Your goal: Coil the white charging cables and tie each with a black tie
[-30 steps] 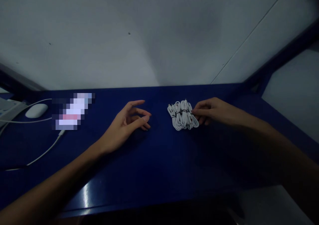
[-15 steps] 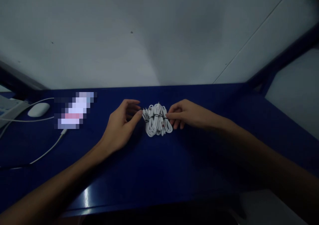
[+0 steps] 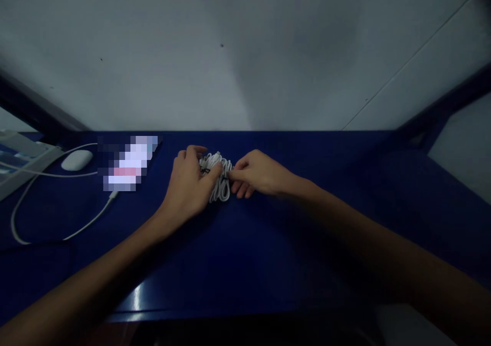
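Observation:
Several coiled white cables (image 3: pixel 220 188), bound with dark twist ties, lie bunched on the blue tabletop between my hands. My left hand (image 3: pixel 188 180) wraps round their left side, its thumb across the front and its fingers behind. At the right edge of the bunch, my right hand (image 3: pixel 256 175) pinches a coil near its tie between thumb and forefinger, the other fingers curled below. The left part of the cables is hidden behind my left hand.
On the left, a phone with a blurred screen (image 3: pixel 130 164) has a white charging cable (image 3: pixel 90 223) plugged in. Beside it lies a white rounded case (image 3: pixel 77 160). A pale box (image 3: pixel 32 164) stands at the far left. A grey wall (image 3: pixel 238 90) rises behind the blue table (image 3: pixel 238 264).
My left hand has closed round the left side of the cables, where it was only at their edge. The cables and right hand have shifted left, and the view has turned slightly.

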{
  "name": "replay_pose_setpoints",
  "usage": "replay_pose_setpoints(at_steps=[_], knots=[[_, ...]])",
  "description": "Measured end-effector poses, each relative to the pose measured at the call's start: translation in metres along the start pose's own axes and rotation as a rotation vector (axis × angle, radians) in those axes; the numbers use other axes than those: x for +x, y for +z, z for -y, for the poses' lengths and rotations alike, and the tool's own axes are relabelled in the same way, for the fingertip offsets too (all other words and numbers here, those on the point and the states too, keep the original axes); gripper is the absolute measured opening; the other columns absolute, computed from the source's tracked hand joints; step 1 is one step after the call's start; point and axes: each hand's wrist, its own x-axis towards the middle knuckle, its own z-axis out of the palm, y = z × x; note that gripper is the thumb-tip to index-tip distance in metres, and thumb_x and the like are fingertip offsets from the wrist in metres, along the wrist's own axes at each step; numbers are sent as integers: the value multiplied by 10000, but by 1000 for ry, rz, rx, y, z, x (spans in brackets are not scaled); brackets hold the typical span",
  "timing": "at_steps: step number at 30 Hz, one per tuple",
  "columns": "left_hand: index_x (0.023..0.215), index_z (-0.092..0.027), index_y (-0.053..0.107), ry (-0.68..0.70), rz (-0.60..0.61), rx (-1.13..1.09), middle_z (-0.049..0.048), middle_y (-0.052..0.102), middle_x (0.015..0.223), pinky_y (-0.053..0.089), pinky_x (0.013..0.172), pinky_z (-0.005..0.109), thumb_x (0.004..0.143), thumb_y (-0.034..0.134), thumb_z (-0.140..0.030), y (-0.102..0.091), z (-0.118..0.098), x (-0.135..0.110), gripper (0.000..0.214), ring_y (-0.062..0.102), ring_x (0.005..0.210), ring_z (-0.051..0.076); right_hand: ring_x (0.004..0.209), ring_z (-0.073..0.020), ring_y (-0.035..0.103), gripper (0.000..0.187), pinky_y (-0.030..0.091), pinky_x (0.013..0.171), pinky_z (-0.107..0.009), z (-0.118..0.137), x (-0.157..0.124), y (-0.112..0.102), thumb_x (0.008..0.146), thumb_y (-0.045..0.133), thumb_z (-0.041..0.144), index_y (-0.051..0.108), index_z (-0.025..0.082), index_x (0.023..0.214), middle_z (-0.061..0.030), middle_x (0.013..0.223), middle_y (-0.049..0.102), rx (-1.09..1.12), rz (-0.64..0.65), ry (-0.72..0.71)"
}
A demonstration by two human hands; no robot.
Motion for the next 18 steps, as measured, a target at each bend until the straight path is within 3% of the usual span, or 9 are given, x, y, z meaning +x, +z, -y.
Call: replay_pose_setpoints(at_steps=[5,10,14,18], knots=[[1419,-167,591,7,4,154,228,572,1402,488,1135,644,931,767,-528,-2,1,-2,632,514,1406,465,629,-172,800,316,619,512,-222,2,4,4,1079,707,239,722,145,778,-131,842,858,-23,-6,-25],[1499,-124,561,37,-20,315,270,531,1428,518,1096,655,947,755,-573,-4,-2,-5,737,523,1399,514,619,-161,792,289,617,516,-226,3,1,3,1098,695,274,760,133,854,-135,889,870,-45,-5,-26],[1473,-99,602,19,66,367,278,596,1393,564,1011,637,1033,642,-557,-6,-7,-6,637,665,1223,491,623,-168,796,244,619,516,-233,5,-2,3,1073,678,228,765,131,867,-122,871,866,-54,-22,-23],[1330,-151,701,101,21,431,224,669,1279,574,949,593,1020,671,-562,-7,-9,-7,516,713,1084,452,625,-168,795,230,624,525,-237,7,-3,3,1057,659,214,766,128,872,-120,871,865,-58,-33,-24]])
